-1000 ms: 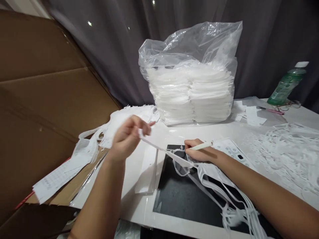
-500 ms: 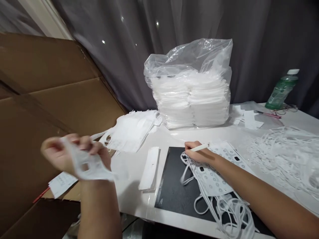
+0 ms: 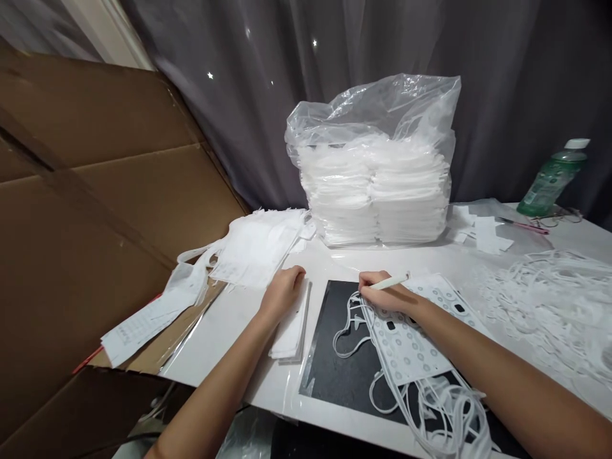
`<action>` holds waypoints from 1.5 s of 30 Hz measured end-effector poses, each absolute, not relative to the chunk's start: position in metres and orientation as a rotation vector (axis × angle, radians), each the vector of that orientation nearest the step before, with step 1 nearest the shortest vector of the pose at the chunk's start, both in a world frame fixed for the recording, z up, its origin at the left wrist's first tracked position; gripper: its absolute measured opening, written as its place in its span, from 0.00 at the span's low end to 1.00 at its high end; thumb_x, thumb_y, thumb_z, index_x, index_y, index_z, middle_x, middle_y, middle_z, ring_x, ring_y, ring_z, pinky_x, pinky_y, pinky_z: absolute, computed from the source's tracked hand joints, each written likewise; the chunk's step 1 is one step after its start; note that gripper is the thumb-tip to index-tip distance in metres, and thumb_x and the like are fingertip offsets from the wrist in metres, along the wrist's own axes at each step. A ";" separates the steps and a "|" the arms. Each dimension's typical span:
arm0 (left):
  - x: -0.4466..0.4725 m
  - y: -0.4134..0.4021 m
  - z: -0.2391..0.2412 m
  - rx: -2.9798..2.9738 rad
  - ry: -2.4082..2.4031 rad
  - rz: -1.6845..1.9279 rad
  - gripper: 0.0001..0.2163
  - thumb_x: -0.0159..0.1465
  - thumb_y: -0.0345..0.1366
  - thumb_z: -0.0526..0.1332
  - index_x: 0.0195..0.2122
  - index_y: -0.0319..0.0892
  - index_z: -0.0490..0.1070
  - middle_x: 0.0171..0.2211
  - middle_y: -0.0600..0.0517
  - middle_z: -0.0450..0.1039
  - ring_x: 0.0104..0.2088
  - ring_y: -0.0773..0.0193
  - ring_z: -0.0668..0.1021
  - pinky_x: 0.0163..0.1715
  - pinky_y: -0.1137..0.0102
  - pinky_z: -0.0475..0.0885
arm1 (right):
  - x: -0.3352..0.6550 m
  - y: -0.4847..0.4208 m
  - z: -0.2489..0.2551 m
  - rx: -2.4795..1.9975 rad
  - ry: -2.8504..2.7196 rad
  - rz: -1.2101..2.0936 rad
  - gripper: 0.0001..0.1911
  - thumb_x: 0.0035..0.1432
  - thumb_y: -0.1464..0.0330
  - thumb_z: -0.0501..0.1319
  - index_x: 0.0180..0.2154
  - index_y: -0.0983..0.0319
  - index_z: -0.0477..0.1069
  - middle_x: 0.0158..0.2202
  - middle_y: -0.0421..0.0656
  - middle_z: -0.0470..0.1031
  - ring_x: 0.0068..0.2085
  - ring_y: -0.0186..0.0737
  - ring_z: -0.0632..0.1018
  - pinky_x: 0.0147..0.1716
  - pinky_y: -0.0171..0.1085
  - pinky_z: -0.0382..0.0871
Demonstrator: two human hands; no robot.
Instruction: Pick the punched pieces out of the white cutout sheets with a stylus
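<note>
My left hand [image 3: 283,294] is at the far end of a narrow stack of white strips [image 3: 289,331]. Its fingers are curled; what they hold, if anything, is hidden. My right hand [image 3: 382,292] grips a slim white pen-like tool [image 3: 391,281], its lower tip hidden by the fingers. That hand rests at the upper left edge of a white sheet [image 3: 406,347] printed with grey circles and black rounded squares. Beneath the sheet lies a black mat [image 3: 329,357]. Thin white cut-out loops and strips [image 3: 444,408] hang over the sheet's near side.
On the left stands a cardboard box [image 3: 119,210], with white cut pieces [image 3: 176,293] on its flap. White sheets [image 3: 258,245] pile beside a clear bag of stacked white pieces [image 3: 373,191]. To the right are scraps [image 3: 554,306], a pink-handled tool [image 3: 530,227] and a green bottle [image 3: 549,182].
My left hand has let go of a white cut-out piece, now over the box flap, and moved right to the strip stack. My right hand keeps its grip on the tool. The view shifted slightly.
</note>
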State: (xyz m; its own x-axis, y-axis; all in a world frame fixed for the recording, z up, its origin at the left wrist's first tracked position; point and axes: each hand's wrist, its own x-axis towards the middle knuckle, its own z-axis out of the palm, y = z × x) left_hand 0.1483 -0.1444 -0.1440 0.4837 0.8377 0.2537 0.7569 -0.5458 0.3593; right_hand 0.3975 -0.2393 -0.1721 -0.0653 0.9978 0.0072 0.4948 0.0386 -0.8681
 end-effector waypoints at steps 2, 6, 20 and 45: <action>0.154 -0.145 -0.138 2.613 1.364 0.597 0.08 0.62 0.35 0.54 0.37 0.42 0.72 0.44 0.43 0.72 0.48 0.48 0.71 0.48 0.55 0.64 | 0.405 -0.236 -0.164 -1.500 -1.612 1.023 0.05 0.51 0.71 0.55 0.24 0.61 0.65 0.21 0.38 0.70 0.20 0.32 0.66 0.19 0.31 0.55; 0.189 -0.154 -0.118 2.737 1.159 0.521 0.08 0.63 0.39 0.56 0.36 0.43 0.74 0.46 0.45 0.71 0.49 0.51 0.71 0.52 0.54 0.62 | 0.427 -0.233 -0.151 -1.487 -1.475 1.005 0.14 0.59 0.61 0.52 0.27 0.61 0.68 0.19 0.37 0.66 0.17 0.30 0.64 0.18 0.31 0.57; 0.290 -0.191 -0.152 2.677 1.004 0.209 0.06 0.57 0.27 0.61 0.32 0.42 0.77 0.40 0.48 0.73 0.42 0.54 0.74 0.45 0.62 0.68 | 0.440 -0.248 -0.189 -1.683 -1.269 0.796 0.23 0.62 0.52 0.47 0.27 0.60 0.69 0.18 0.37 0.64 0.22 0.35 0.66 0.23 0.34 0.58; 0.275 -0.215 -0.134 2.687 0.896 0.381 0.06 0.63 0.26 0.49 0.33 0.43 0.62 0.34 0.49 0.68 0.36 0.59 0.71 0.42 0.61 0.68 | 0.438 -0.254 -0.182 -1.725 -1.532 0.631 0.18 0.63 0.61 0.46 0.22 0.59 0.58 0.21 0.37 0.63 0.26 0.35 0.67 0.25 0.35 0.53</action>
